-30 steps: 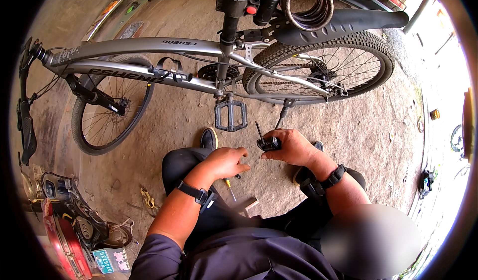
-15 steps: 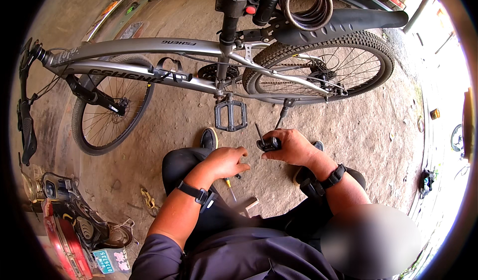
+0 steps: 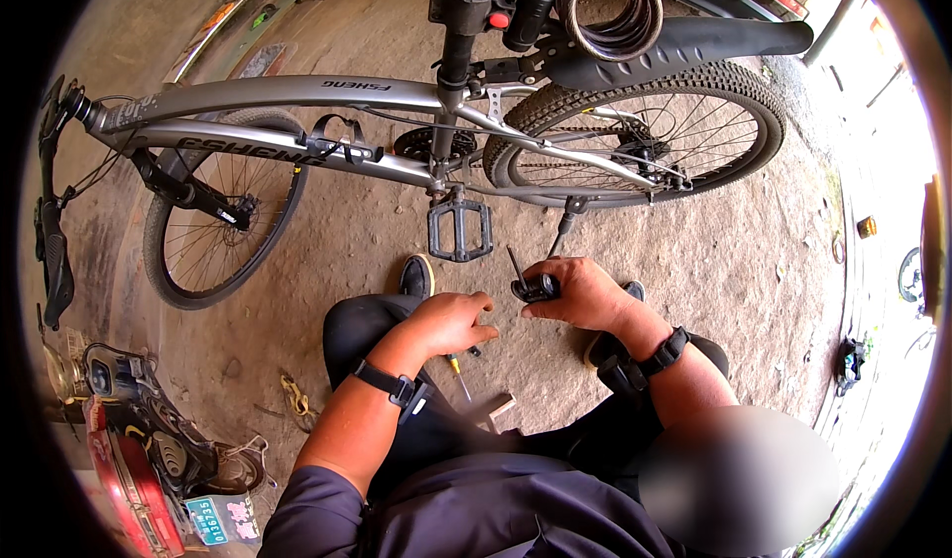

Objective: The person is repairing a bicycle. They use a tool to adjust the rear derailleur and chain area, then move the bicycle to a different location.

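In front of me my right hand [image 3: 587, 295] grips a small black cylindrical part [image 3: 540, 287] with a thin dark rod sticking up from its left end. I cannot make out its exact kind. My left hand [image 3: 456, 322] hangs over my left knee, its fingers loosely bent and apart with nothing visible in them. Below that hand a screwdriver [image 3: 454, 364] with a yellow and black handle lies by my leg. A silver bicycle [image 3: 377, 166] stands across the view beyond my hands, its black pedal [image 3: 460, 231] closest to them.
The kickstand [image 3: 567, 223] reaches the dirt floor just beyond my right hand. Yellow-handled tool [image 3: 296, 397] lies on the floor at left. A parked motorcycle [image 3: 149, 439] with a red box [image 3: 129, 484] fills the lower left. A coiled cable lock [image 3: 610, 17] hangs near the rear mudguard.
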Demonstrator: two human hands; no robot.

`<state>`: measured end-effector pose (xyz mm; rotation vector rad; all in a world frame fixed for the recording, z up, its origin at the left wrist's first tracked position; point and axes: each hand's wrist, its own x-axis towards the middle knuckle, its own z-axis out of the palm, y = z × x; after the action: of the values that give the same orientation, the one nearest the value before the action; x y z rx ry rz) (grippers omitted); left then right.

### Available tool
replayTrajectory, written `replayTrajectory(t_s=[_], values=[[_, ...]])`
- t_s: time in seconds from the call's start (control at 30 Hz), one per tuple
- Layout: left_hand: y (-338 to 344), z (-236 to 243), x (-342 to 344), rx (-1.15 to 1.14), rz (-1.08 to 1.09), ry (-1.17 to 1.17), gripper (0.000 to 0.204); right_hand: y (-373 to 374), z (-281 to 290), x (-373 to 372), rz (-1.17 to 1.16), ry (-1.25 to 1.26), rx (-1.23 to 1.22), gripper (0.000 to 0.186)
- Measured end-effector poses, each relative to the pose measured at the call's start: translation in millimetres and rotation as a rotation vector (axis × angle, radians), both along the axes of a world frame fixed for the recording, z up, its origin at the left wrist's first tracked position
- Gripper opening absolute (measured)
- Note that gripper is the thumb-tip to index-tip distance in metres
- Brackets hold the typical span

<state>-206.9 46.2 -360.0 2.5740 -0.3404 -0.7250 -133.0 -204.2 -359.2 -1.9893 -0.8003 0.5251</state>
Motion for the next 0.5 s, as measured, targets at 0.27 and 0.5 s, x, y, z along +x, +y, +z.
replayTrajectory(t_s=[0.27,0.5], values=[[-0.5,0.8,-0.2,-0.015,0.004,-0.006,0.043,-0.6,-0.3,0.2,0.0,-0.002,0.004,0.048],[-1.4,1.6,0.0,-0.01,0.01,0.008,0.044,-0.6,0.6,-0.4,-0.003,0.009,-0.029,0.048]])
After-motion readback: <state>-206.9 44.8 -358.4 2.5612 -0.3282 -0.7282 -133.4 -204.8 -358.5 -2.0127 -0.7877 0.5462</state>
